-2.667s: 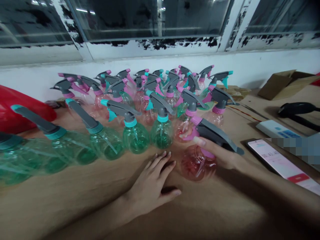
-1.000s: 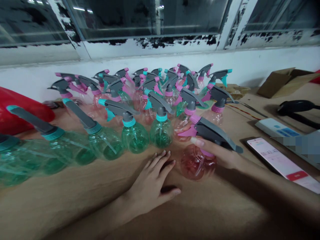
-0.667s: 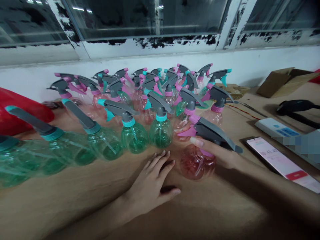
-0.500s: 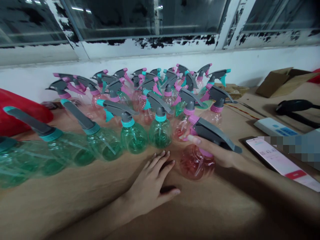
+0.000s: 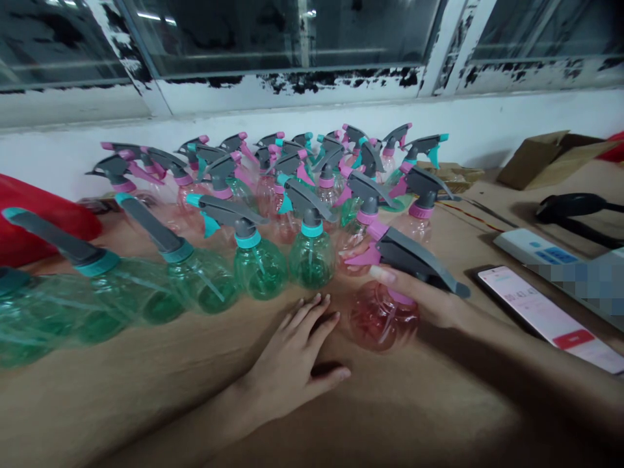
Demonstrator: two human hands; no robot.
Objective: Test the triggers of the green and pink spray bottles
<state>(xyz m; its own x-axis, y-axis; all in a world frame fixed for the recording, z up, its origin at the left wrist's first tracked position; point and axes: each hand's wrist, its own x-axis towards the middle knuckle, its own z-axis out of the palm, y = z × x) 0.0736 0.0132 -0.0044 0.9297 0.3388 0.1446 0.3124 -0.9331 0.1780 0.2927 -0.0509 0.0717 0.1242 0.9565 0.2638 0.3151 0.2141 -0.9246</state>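
At the right of centre, my right hand (image 5: 424, 292) is closed around the neck of a pink spray bottle (image 5: 373, 318), thumb on the near side and some fingers hidden behind. The bottle stands on the table, its grey and pink spray head (image 5: 414, 257) pointing away to the left. Fingertips show beside its pink trigger (image 5: 363, 255). My left hand (image 5: 297, 354) lies flat on the wood to the left of this bottle, fingers stretched out, holding nothing. Just beyond it stands a green spray bottle (image 5: 312, 260) with a turquoise collar.
Several green bottles (image 5: 209, 279) line up leftward; pink and green ones crowd behind them. A phone (image 5: 546, 312) lies at the right, near a white device (image 5: 531, 247), a black object (image 5: 568, 207) and an open cardboard box (image 5: 548, 156). Red material (image 5: 43, 221) is at the left.
The fingers of my right hand have shifted slightly at the spray head, and more of the pink trigger shows. My left hand stays in place.
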